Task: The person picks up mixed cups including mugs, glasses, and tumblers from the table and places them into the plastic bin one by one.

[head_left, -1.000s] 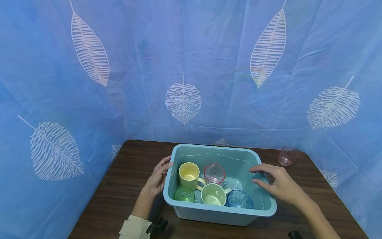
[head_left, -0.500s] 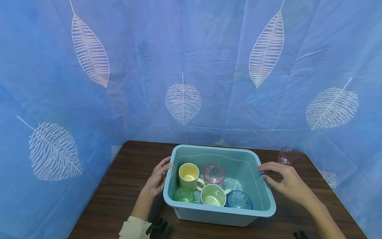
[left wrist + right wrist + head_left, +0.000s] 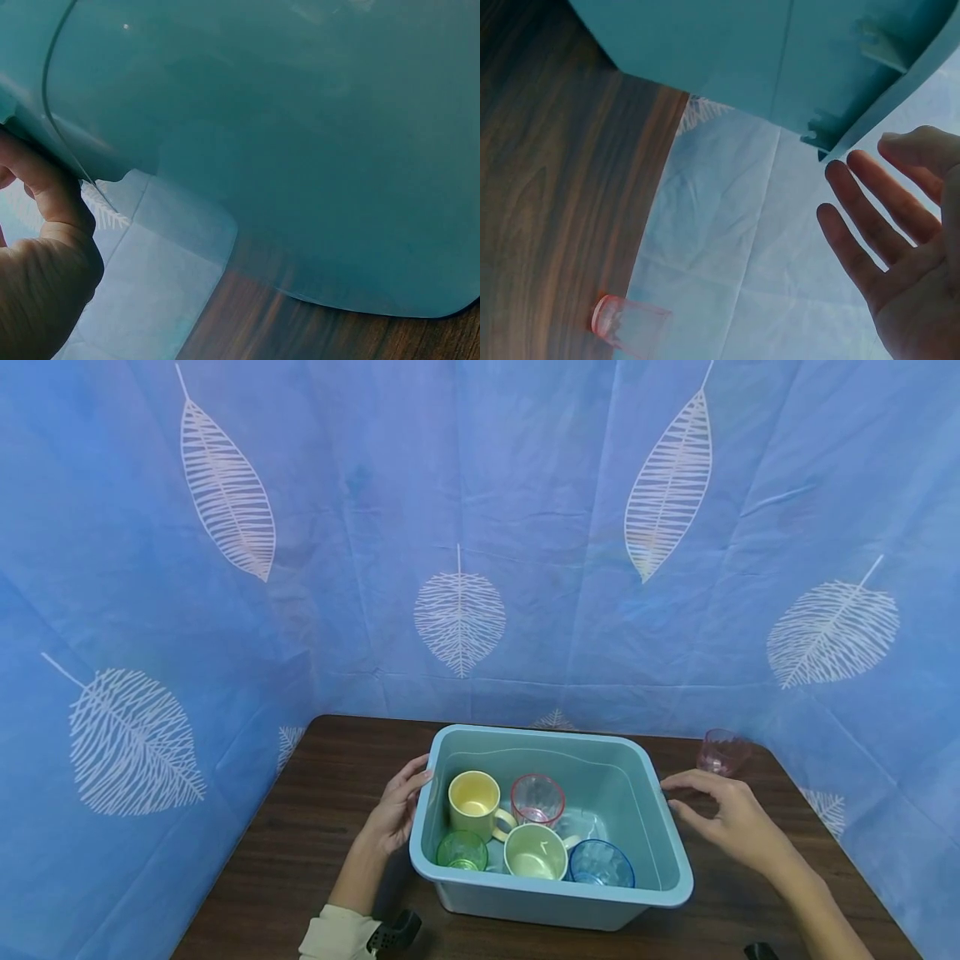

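A light blue plastic basin (image 3: 540,737) stands on the dark wooden table. My left hand (image 3: 395,810) grips the basin's left rim; in the left wrist view its bent fingers (image 3: 52,187) reach up under the lip. Just outside the right rim is my right hand (image 3: 720,818), its fingers (image 3: 862,217) spread and holding nothing. Inside the basin are a yellow mug (image 3: 474,797), a red-rimmed clear glass (image 3: 537,800), a green glass (image 3: 462,852), a pale green mug (image 3: 536,853) and a blue glass (image 3: 602,864).
A pink glass (image 3: 722,753) sits at the table's far right corner, beyond my right hand. Blue cloth (image 3: 555,610) with white leaf prints hangs behind and beside the wooden table (image 3: 300,852).
My right hand has moved right, from over the basin's inside to just outside its right rim. The left hand keeps its place, and the cups have not shifted within the basin.
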`<state>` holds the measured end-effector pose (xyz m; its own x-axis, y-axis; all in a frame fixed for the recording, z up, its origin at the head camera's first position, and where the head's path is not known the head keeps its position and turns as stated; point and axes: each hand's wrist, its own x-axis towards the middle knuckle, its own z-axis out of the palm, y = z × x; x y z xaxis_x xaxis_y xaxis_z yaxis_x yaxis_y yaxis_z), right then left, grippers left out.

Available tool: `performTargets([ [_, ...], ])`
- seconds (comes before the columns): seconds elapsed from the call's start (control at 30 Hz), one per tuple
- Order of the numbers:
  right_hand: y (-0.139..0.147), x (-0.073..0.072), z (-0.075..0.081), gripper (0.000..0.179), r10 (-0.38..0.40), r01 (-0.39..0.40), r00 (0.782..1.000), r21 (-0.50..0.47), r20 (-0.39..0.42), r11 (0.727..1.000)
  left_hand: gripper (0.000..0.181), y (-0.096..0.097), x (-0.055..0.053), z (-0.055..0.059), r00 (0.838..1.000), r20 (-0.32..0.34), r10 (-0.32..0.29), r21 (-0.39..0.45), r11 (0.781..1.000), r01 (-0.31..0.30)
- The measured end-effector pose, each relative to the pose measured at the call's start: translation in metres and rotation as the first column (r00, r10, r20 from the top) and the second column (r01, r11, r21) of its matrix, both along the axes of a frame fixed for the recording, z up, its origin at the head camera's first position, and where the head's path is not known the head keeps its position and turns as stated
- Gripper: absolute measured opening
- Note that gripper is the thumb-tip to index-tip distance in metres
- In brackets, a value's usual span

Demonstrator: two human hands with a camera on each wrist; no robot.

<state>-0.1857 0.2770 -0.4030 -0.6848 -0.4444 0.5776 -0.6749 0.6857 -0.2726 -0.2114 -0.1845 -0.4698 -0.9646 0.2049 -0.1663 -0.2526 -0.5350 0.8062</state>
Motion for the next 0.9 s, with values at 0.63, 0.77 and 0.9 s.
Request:
performTargets([
  [0.63,0.017,-0.002,-0.011,0.034,-0.052,0.046,0.995,0.076,0.081,0.996,0.040,0.000,0.001,0.000,1.000,-0.002,-0.004,-0.005,1.000,0.004],
  [0.77,0.020,-0.003,-0.012,0.028,-0.101,0.078,0.981,0.141,0.163,0.987,0.039,0.000,0.001,0.001,1.000,-0.011,-0.002,-0.005,1.000,0.002],
  [0.9,0.023,-0.003,-0.015,0.026,-0.131,0.093,0.967,0.175,0.220,0.980,0.039,0.000,0.001,0.001,1.000,-0.014,0.001,-0.008,1.000,-0.001],
])
